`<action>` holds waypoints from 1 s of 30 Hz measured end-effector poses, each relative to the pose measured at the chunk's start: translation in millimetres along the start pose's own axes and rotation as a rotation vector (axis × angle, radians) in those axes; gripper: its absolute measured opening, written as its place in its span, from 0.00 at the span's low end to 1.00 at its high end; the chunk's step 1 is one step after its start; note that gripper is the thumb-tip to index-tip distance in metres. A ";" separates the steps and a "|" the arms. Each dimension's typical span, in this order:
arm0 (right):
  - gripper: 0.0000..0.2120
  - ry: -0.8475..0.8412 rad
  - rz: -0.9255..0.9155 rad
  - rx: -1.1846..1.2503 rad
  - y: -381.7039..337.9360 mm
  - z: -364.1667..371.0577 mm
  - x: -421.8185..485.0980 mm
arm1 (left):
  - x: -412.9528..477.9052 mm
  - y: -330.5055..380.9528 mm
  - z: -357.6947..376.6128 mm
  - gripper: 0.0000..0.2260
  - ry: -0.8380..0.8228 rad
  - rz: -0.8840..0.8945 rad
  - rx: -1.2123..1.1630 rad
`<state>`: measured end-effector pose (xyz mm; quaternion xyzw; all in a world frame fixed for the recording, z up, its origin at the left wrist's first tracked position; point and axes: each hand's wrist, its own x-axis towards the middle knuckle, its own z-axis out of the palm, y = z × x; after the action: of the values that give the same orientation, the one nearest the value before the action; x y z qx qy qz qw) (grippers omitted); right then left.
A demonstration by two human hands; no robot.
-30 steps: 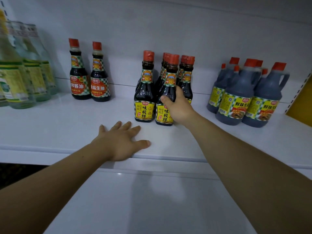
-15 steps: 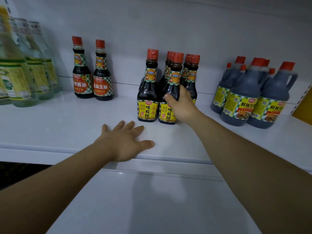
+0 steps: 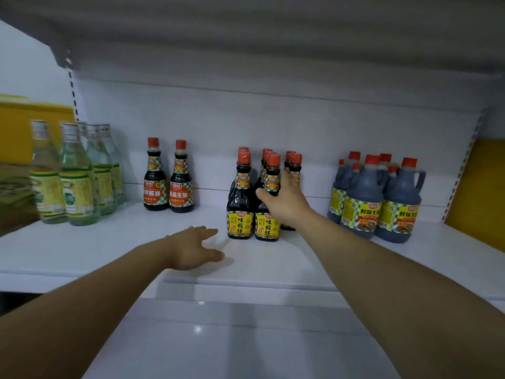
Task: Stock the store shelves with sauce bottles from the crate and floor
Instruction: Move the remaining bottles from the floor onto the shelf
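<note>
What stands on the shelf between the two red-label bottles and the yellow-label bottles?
Nothing: in the head view the white shelf is bare between the red-label bottles and yellow-label bottles.

Front yellow-label sauce bottles (image 3: 240,198): 味极鲜; neck tags 180. Two left bottles (image 3: 168,184): 酱油, 金品生抽, also 180. Handled jugs (image 3: 382,198) right: 鲜味生抽, partly blurred. Clear bottles' (image 3: 71,176) labels unreadable.

Two dark sauce bottles with red-orange labels (image 3: 168,184) stand together. At least five clear glass bottles with green-yellow labels (image 3: 78,179) show, blurred. Yellow-labelled dark bottles (image 3: 240,203) and handled jugs (image 3: 399,203) overlap beyond exact counting.
</note>
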<state>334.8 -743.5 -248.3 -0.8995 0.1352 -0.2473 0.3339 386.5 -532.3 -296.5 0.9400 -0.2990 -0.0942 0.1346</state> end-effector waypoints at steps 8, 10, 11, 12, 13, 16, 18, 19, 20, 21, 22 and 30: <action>0.37 -0.231 -0.224 -0.195 -93.4 10.2 -46.2 | -79.8 -39.9 -31.4 0.35 0.158 -0.143 0.018; 0.33 -0.318 -0.267 -0.199 -117.2 23.6 -61.3 | -105.1 -55.4 -34.4 0.35 0.180 -0.192 0.004; 0.31 -0.362 -0.289 -0.197 -128.9 32.7 -69.2 | -118.7 -63.9 -35.5 0.35 0.183 -0.221 0.002; 0.30 -0.399 -0.319 -0.216 -139.4 42.0 -76.0 | -132.7 -72.6 -36.4 0.36 0.182 -0.253 0.006; 0.30 -0.440 -0.344 -0.240 -149.5 52.0 -82.2 | -146.3 -81.4 -37.1 0.36 0.178 -0.286 0.016; 0.34 -0.527 -0.455 -0.271 -177.6 82.0 -102.3 | -186.8 -105.5 -37.7 0.36 0.147 -0.400 0.040; 0.37 -0.591 -0.518 -0.279 -193.9 99.5 -113.3 | -212.0 -116.9 -35.8 0.36 0.128 -0.478 0.006; 0.37 -0.625 -0.535 -0.285 -200.8 108.7 -117.1 | -222.8 -121.1 -33.5 0.36 0.125 -0.509 -0.009; 0.38 -0.653 -0.560 -0.286 -209.3 118.7 -123.0 | -235.6 -125.8 -30.6 0.36 0.124 -0.542 -0.020; 0.38 -0.669 -0.576 -0.286 -215.5 127.2 -125.1 | -244.4 -129.1 -28.2 0.36 0.125 -0.565 -0.034; 0.38 -0.697 -0.596 -0.286 -222.1 135.7 -129.0 | -255.7 -131.6 -24.1 0.36 0.129 -0.596 -0.049; 0.37 -0.945 -0.807 -0.195 -277.4 229.9 -198.7 | -356.4 -177.3 45.5 0.32 0.164 -0.967 -0.239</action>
<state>312.3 -334.2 -284.1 -0.9181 -0.3554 0.0839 0.1543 183.6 -192.6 -359.9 0.9532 0.1950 -0.1052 0.2055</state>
